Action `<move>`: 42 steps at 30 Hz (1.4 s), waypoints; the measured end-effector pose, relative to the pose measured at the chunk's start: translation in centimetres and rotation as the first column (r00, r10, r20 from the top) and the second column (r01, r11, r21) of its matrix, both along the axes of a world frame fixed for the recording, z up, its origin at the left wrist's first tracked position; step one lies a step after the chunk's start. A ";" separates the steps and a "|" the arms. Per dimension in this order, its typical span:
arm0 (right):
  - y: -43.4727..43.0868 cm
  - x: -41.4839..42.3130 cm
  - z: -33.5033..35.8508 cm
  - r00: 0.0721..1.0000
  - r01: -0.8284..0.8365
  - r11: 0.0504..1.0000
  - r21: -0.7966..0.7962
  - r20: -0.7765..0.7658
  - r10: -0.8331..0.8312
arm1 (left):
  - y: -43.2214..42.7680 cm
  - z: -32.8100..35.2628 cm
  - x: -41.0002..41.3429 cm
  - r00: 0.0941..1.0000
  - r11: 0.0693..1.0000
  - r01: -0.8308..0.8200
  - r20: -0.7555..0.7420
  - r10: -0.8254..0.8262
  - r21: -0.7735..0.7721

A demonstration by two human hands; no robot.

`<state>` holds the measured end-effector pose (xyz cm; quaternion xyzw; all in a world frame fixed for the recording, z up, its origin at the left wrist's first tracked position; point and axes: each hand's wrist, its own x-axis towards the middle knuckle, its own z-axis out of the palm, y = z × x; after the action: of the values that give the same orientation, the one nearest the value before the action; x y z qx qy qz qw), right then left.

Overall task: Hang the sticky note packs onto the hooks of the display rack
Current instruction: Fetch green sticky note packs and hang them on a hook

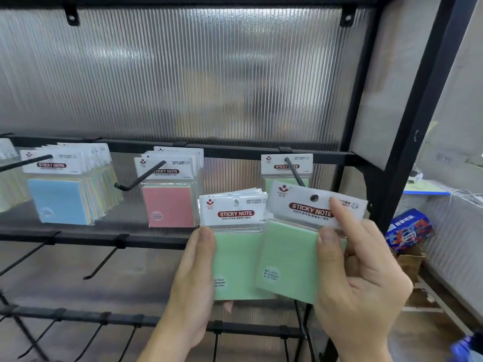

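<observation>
A green sticky note pack (290, 259), its white header reading "STICKY NOTE", tilts in the right hand (366, 278). The thumb pinches its front and the index fingertip rests on the header. A hook (294, 171) hangs just above that fingertip. Left of these fingers, the left hand (190, 288) grips a stack of green packs (235, 265), thumb in front.
</observation>
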<state>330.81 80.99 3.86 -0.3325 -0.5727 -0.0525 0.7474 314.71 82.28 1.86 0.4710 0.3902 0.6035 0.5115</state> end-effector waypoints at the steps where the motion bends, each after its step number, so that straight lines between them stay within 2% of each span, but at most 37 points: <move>1: 0.0 0.0 0.0 1.000 -0.009 1.000 -0.008 -0.004 0.009 | 0.0 0.0 -0.1 1.000 1.000 -0.003 -0.007 0.003 -0.001; 8: 0.8 -0.1 0.1 0.996 0.062 0.995 -0.081 0.062 -0.057 | 0.2 0.0 -0.1 0.999 1.000 -0.014 -0.031 0.013 -0.023; 18: 6.1 0.4 0.8 0.994 0.062 0.928 -0.368 0.103 -0.026 | 0.7 -0.5 -1.8 0.994 0.995 -0.090 -0.071 0.087 -0.052; 21: 8.1 0.5 1.1 0.997 0.048 0.902 -0.429 0.069 -0.020 | 0.8 -0.5 -2.3 0.992 0.993 -0.105 -0.073 0.102 -0.051; 25: 10.0 0.7 1.3 0.999 0.026 0.894 -0.448 0.037 -0.010 | 1.1 -0.2 -2.4 0.992 0.993 -0.109 -0.077 0.105 -0.044; 29: 9.5 0.9 1.4 0.996 0.082 0.882 -0.463 0.071 -0.055 | 1.4 -0.1 -2.0 0.993 0.995 -0.092 -0.078 0.088 -0.044; 32: 7.6 0.6 1.3 0.986 0.163 0.916 -0.367 0.081 -0.143 | 1.6 0.0 -1.6 0.995 0.996 -0.072 -0.071 0.068 -0.047; 34: 6.4 0.3 0.8 0.994 0.094 0.950 -0.297 0.080 -0.073 | 1.7 0.0 -1.3 0.996 0.997 -0.059 -0.063 0.056 -0.046; 35: 5.7 -0.1 0.6 0.997 -0.012 0.953 -0.304 0.063 0.033 | 1.8 0.0 -1.1 0.997 0.998 -0.052 -0.061 0.050 -0.045; 37: 4.6 -1.0 0.4 0.965 -0.237 0.888 -0.394 0.009 0.262 | 1.8 0.0 -0.5 0.998 0.998 -0.039 -0.055 0.037 -0.039; 38: 4.2 -1.4 0.3 0.946 -0.292 0.856 -0.426 0.000 0.323 | 1.7 0.1 -0.2 0.998 0.999 -0.032 -0.048 0.030 -0.035; 42: 3.6 -2.0 0.0 0.947 -0.304 0.846 -0.438 -0.042 0.319 | 1.4 0.4 0.2 0.999 1.000 0.006 -0.033 -0.006 -0.011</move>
<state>328.86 84.64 3.84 -0.3940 -0.6278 0.1944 0.6425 314.94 83.67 2.22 0.4793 0.4004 0.5920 0.5093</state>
